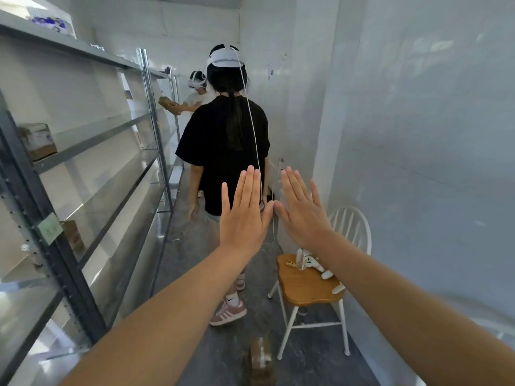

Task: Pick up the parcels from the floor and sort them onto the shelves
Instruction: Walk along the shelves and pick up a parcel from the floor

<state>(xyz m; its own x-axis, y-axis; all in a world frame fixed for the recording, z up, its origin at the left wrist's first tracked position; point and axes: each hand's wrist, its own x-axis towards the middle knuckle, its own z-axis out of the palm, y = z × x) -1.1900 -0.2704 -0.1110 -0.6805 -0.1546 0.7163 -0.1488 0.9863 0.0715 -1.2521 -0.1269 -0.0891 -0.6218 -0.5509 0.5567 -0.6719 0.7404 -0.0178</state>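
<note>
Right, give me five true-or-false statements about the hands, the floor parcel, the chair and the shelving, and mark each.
1. Neither the left hand nor the right hand has a grip on anything; both are flat. True.
2. The brown taped cardboard parcel rests on a shelf. False: it lies on the grey floor beside the white-legged chair with a wooden seat.
3. The grey metal shelving runs along the left. True.
4. The person in the black T-shirt faces the camera. False: their back is turned.
5. The chair seat is bare. False: small white items lie on it.
</note>
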